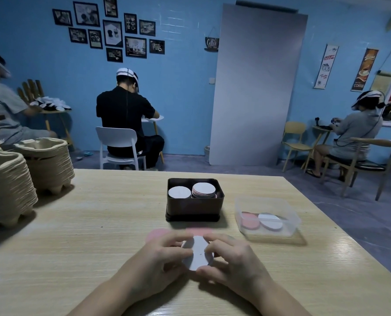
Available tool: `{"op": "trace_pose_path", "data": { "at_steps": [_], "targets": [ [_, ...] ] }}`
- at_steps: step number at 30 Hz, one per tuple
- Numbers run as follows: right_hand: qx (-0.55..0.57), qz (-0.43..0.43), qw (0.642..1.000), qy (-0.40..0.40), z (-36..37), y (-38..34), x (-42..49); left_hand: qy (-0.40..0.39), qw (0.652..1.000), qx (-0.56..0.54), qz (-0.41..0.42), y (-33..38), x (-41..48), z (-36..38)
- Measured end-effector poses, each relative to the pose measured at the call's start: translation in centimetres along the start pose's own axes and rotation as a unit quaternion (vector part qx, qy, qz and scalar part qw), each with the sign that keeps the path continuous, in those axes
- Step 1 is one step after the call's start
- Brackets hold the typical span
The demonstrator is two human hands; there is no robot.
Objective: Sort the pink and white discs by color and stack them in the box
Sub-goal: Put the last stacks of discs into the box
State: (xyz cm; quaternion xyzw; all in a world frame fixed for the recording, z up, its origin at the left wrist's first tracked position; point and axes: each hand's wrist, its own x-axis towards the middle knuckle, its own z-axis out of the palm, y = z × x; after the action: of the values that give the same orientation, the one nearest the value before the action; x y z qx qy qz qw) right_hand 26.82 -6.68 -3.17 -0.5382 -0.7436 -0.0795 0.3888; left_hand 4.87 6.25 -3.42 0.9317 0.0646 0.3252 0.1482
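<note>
Both hands, left and right, pinch white discs above the tabletop. Dark box holds two stacks (well filled); pink discs and clear tub remain.

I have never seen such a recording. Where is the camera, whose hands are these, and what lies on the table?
There is no machine here. One camera sits on a person's head and looks forward and down, so you see that person's own hands. The left hand and the right hand together hold a white disc, perhaps several. On the wooden table stands a dark box with two stacks of discs inside. To its right is a clear tub holding more discs. Pink discs lie just behind the hands. Stacked paper trays stand at the left. Other people sit in the background.
</note>
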Motion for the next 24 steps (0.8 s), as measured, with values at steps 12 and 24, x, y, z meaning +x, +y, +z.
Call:
{"op": "trace_pose_path", "data": {
  "at_steps": [12,24],
  "targets": [
    [0.028,0.042,0.996,-0.073,0.4,0.7,0.3,0.008,0.999,0.052,0.005,-0.7,0.0,0.6],
    [-0.067,0.074,0.994,-0.047,-2.1,1.4,-0.1,-0.017,0.996,0.059,-0.065,-0.2,2.1,1.6]
  ]
}}
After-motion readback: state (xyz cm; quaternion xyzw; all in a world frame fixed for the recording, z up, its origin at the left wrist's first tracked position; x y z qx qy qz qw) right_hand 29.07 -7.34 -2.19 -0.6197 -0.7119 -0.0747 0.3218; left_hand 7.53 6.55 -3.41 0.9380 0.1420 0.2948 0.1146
